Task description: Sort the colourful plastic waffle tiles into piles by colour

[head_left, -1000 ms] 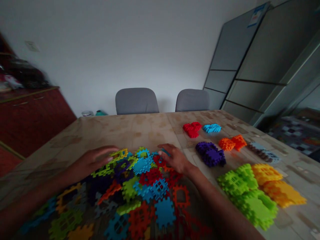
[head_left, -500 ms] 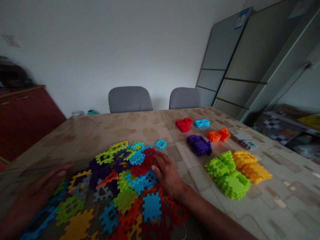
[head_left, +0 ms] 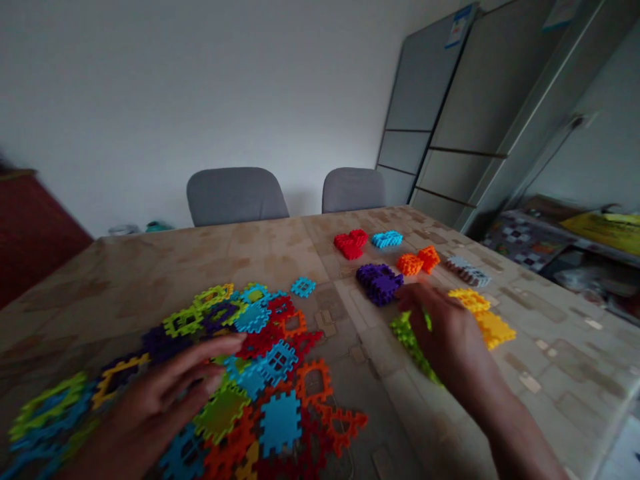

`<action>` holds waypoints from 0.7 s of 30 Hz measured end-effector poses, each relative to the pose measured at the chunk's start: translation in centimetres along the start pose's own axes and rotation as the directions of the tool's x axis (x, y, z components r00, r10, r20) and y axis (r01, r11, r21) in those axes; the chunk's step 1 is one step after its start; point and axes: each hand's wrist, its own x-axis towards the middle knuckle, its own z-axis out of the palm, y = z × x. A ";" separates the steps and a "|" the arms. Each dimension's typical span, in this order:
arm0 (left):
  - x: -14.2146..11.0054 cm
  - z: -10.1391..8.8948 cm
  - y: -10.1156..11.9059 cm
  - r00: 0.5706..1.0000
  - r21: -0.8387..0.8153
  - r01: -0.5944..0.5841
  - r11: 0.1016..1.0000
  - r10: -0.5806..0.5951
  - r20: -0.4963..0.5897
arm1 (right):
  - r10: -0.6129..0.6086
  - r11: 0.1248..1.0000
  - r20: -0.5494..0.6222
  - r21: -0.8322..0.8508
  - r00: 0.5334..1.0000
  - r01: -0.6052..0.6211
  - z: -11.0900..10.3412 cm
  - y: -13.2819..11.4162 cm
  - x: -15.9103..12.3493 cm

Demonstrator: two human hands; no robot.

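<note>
My left hand (head_left: 155, 393) hovers over the mixed pile of toothed plastic building pieces, index finger stretched out and thumb apart, nothing seen between them. Under and around its fingertips lie a blue window piece (head_left: 279, 362), a blue square piece (head_left: 280, 421) and a yellow-green piece (head_left: 223, 410). My right hand (head_left: 445, 327) is above the green stacks (head_left: 413, 337), partly covering them. Its fingers are bent and apart, with green showing through the gap; no held piece can be made out. The purple stack (head_left: 380, 283) is just beyond its fingertips.
Beyond my right hand stand sorted stacks: red (head_left: 351, 244), light blue (head_left: 387, 239), orange (head_left: 419, 261), grey (head_left: 467, 271) and yellow (head_left: 493, 328). One blue window piece (head_left: 303, 287) lies apart from the pile. Two grey chairs (head_left: 237, 197) face the table's far edge.
My right hand has left the red pieces in the pile and moved right, over the green stacks. My left hand has moved right, over the pile's middle. The view has turned rightward.
</note>
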 end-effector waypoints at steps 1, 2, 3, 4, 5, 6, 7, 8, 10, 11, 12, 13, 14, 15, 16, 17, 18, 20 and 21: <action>0.6 1.7 2.3 0.997 -0.133 -0.013 0.991 0.022 0.069 | 0.094 0.989 -0.029 -0.109 0.995 -0.096 -1.0 1.0 -0.2; 1.3 3.4 4.3 0.985 -0.236 -0.007 0.972 0.047 0.163 | 0.166 0.967 -0.041 -0.189 0.985 -0.171 -1.7 2.0 -0.6; 2.1 5.0 6.1 0.967 -0.322 0.012 0.947 0.071 0.245 | 0.211 0.950 -0.029 -0.230 0.977 -0.212 -2.2 2.9 -1.2; 3.0 6.5 7.6 0.953 -0.402 0.029 0.915 0.096 0.287 | 0.246 0.936 -0.011 -0.257 0.969 -0.240 -2.3 3.6 -1.8; 3.8 8.0 8.9 0.934 -0.469 0.059 0.881 0.117 0.337 | 0.264 0.929 0.015 -0.274 0.964 -0.250 -2.2 4.2 -2.4; 4.7 9.5 10.0 0.906 -0.518 0.115 0.848 0.124 0.404 | 0.269 0.925 0.041 -0.289 0.962 -0.247 -1.9 4.6 -2.9; 5.5 10.8 11.0 0.881 -0.565 0.165 0.809 0.137 0.453 | 0.269 0.921 0.062 -0.309 0.961 -0.237 -1.6 4.9 -3.3; 6.2 12.1 11.9 0.869 -0.583 0.180 0.792 0.150 0.472 | 0.262 0.916 0.078 -0.333 0.962 -0.222 -1.3 5.1 -3.6; 7.2 14.4 13.3 0.850 -0.600 0.216 0.770 0.154 0.503 | 0.239 0.906 0.095 -0.381 0.966 -0.186 -0.9 5.2 -3.7; 7.5 15.4 13.9 0.844 -0.602 0.229 0.765 0.152 0.514 | 0.226 0.902 0.099 -0.398 0.969 -0.169 -0.8 5.3 -3.7; 7.8 16.2 14.4 0.839 -0.602 0.242 0.761 0.147 0.524 | 0.216 0.898 0.102 -0.410 0.971 -0.157 -0.8 5.3 -3.7; 7.9 17.0 14.8 0.835 -0.600 0.254 0.759 0.141 0.532 | 0.210 0.897 0.111 -0.418 0.971 -0.146 -0.8 5.2 -3.6; 8.0 17.6 15.1 0.831 -0.597 0.265 0.757 0.134 0.540 | 0.206 0.898 0.130 -0.420 0.970 -0.135 -0.8 5.2 -3.5; 8.1 18.1 15.3 0.828 -0.593 0.275 0.757 0.128 0.546 | 0.206 0.899 0.155 -0.419 0.966 -0.124 -0.9 5.1 -3.5; 8.1 18.4 15.4 0.824 -0.590 0.283 0.756 0.123 0.554 | 0.211 0.900 0.182 -0.419 0.960 -0.118 -0.9 5.0 -3.4; 8.1 18.7 15.5 0.819 -0.587 0.291 0.756 0.120 0.561 | 0.219 0.901 0.207 -0.419 0.953 -0.116 -0.9 4.9 -3.4; 8.1 19.0 15.6 0.814 -0.584 0.296 0.756 0.120 0.568 | 0.229 0.900 0.226 -0.420 0.947 -0.117 -0.8 4.8 -3.4; 8.0 19.4 15.7 0.807 -0.579 0.296 0.759 0.126 0.577 | 0.249 0.896 0.240 -0.425 0.938 -0.128 -0.7 4.4 -3.3; 8.0 19.6 15.8 0.807 -0.578 0.289 0.763 0.131 0.576 | 0.256 0.895 0.244 -0.426 0.935 -0.134 -0.6 4.2 -3.2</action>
